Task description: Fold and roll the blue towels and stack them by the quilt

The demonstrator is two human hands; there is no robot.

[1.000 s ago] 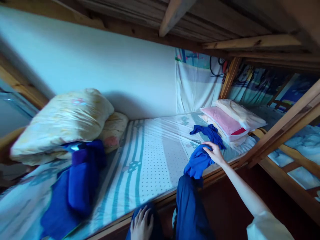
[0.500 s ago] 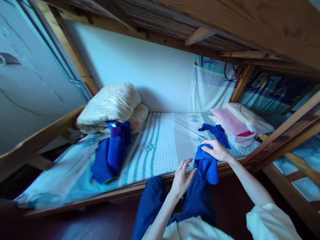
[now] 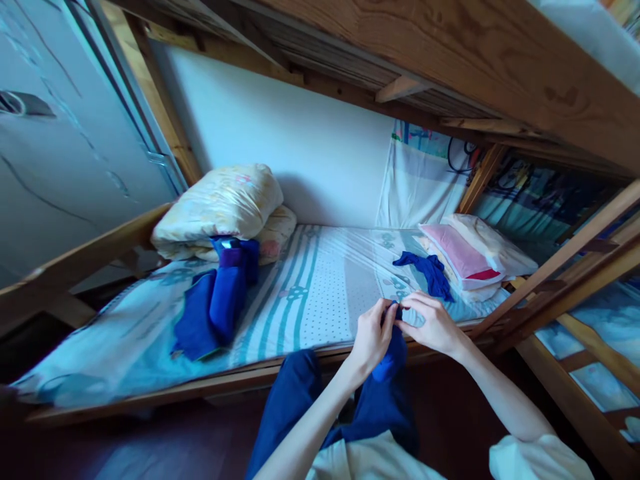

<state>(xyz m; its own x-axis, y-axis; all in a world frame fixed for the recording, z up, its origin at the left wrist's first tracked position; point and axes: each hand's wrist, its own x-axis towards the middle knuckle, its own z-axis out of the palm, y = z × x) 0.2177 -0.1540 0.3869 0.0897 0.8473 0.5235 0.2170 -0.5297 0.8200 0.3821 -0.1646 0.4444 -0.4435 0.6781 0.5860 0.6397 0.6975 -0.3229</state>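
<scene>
Both my hands pinch the top of a small blue cloth (image 3: 391, 353) that hangs over my knees, just in front of the lower bunk's edge. My left hand (image 3: 373, 337) grips it from the left, and my right hand (image 3: 433, 325) grips it from the right, fingers closed. A second blue cloth (image 3: 424, 273) lies crumpled on the striped mattress (image 3: 320, 293) just behind my hands. A pile of folded blue clothes (image 3: 215, 303) rests further left on the mattress.
A yellowish pillow (image 3: 220, 210) lies at the left end of the bed. Folded pink and cream bedding (image 3: 473, 253) sits at the right end. The wooden upper bunk (image 3: 450, 60) hangs overhead, a wooden rail (image 3: 560, 267) slants at right, and a grey cabinet (image 3: 55, 147) stands at left.
My left hand rose from my knee and joined the right hand on the blue cloth. The cloth came off the mattress toward my lap. The view pulled back and swung left.
</scene>
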